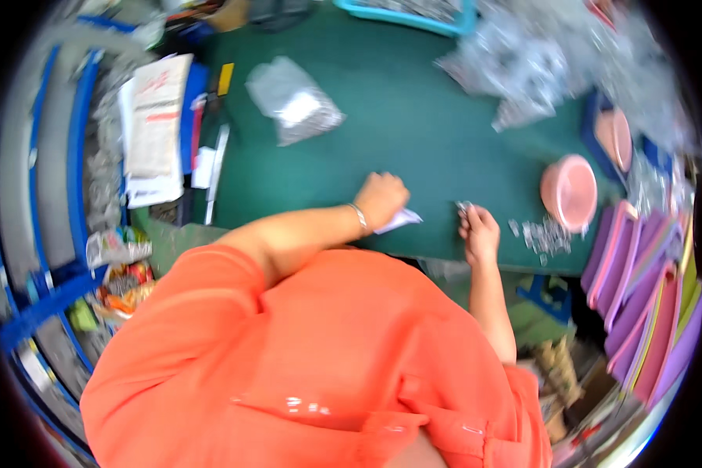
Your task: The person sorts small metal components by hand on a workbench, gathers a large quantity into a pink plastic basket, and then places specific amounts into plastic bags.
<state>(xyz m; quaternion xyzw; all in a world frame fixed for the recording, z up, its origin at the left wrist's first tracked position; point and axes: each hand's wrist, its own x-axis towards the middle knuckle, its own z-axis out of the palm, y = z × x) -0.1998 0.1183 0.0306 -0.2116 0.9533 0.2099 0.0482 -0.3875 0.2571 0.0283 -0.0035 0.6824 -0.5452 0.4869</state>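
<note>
My left hand [381,200] is closed near the table's front edge, with a bracelet at its wrist. From under its fingers sticks a small whitish piece [400,221], either paper or a thin plastic bag; I cannot tell which. To the right, my right hand [481,234] pinches small shiny pieces [464,207] at its fingertips, too small to name. Beside that hand lies a loose pile of small clear or silvery pieces [547,238], next to a pink plastic bowl [569,193]. A filled clear bag [304,113] rests farther off on the green table [398,109].
Crumpled clear plastic bags [522,62] heap at the far right. A light blue tray [413,23] holds small parts at the back. Papers [160,125] stand along the left edge by blue-framed shelving [82,148]. Purple and pink folders or bins [639,288] crowd the right.
</note>
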